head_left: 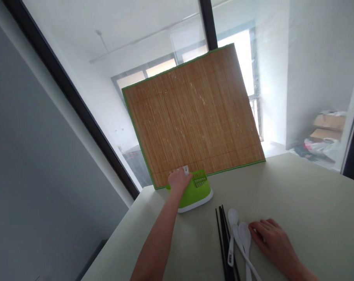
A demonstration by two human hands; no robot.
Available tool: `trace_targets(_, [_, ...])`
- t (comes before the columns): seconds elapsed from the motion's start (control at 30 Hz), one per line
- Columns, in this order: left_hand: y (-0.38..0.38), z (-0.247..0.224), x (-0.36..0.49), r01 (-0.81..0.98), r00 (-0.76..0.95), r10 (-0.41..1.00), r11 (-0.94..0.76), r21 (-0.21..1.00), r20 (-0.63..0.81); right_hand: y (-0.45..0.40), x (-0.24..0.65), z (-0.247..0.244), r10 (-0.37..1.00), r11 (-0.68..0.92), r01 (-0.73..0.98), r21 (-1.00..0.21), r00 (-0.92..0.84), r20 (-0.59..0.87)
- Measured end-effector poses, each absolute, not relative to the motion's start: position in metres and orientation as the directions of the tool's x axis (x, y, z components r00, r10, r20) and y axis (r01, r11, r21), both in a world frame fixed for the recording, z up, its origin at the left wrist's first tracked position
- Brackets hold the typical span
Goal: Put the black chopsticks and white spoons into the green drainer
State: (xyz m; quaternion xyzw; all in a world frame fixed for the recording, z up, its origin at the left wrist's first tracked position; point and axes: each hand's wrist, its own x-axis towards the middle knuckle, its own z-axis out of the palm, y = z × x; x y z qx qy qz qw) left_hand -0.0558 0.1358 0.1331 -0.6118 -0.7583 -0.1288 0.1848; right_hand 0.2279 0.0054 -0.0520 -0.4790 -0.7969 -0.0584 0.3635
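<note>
My left hand (179, 178) reaches forward and is closed over the top of a green cutlery holder (196, 195) with a white base and a slotted side. A small white piece with a dark mark (186, 169) shows beside its fingers; I cannot tell whether it belongs to the holder. My right hand (270, 240) rests on the table, loosely curled with a gap between thumb and fingers, its fingertips close beside a white spoon (245, 234). More white spoons (232, 216) lie there, overlapping each other and several black chopsticks (221, 234).
A bamboo mat (191, 113) with green edging leans upright against the glass at the table's back edge, directly behind the holder. The pale table (305, 195) extends to the right. Beyond the glass are cardboard boxes (329, 123) and bags.
</note>
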Motion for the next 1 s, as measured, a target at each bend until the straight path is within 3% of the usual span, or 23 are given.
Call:
trace_targets(0.4, [0.159,0.129,0.039,1.000,-0.017,0.865,0.023,-0.006,0.501,0.005,0.227,-0.048,0.757,0.501,0.814,-0.293,-0.249,0.605])
trace_targets(0.9, [0.096,0.104,0.075,0.997,0.066,0.871,-0.074,-0.004,0.486,0.004,0.226,-0.045,0.741,0.502,0.832,-0.237,-0.272,0.614])
trace_targets(1.0, [0.081,0.111,0.068,0.993,0.096,0.828,-0.117,0.003,0.553,0.003,0.226,-0.046,0.762,0.498,0.831,-0.249,-0.282,0.582])
